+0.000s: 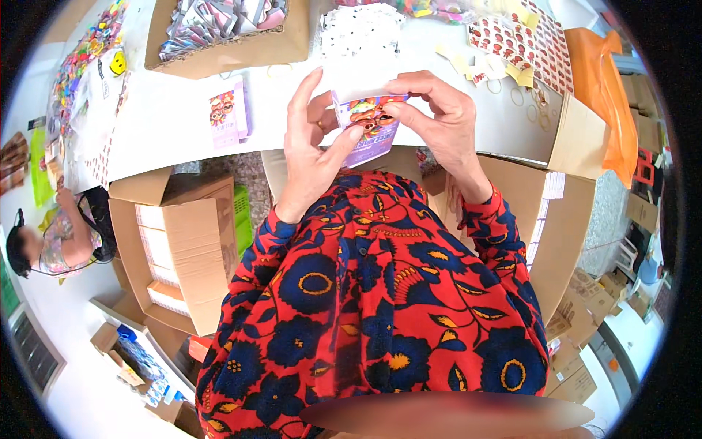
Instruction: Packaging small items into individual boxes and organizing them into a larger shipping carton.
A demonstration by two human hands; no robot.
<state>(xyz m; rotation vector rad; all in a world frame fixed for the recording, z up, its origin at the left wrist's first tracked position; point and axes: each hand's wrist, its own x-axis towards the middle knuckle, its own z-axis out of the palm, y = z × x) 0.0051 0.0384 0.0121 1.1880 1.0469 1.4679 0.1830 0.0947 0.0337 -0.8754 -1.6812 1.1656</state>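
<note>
Just over the table's near edge I hold a small purple cardboard box [371, 146] with a colourful cartoon picture on its front. My left hand [306, 150] grips its left side, the thumb across the front and the forefinger raised. At the upper right, my right hand [444, 124] pinches the box's top edge between thumb and fingers. The top of the box appears to be open, with a pale flap up; its inside is hidden. Another purple box [229, 113] with a similar picture lies on the white table [281, 124], left of my left hand.
A carton [227, 55] of flat folded pieces stands at the back, beside a pile of white spotted pieces [360, 33]. Sticker sheets [504, 44] and rubber bands [537, 110] lie at right. Large cartons [197, 256] flank me below the table. Another person [62, 234] is at far left.
</note>
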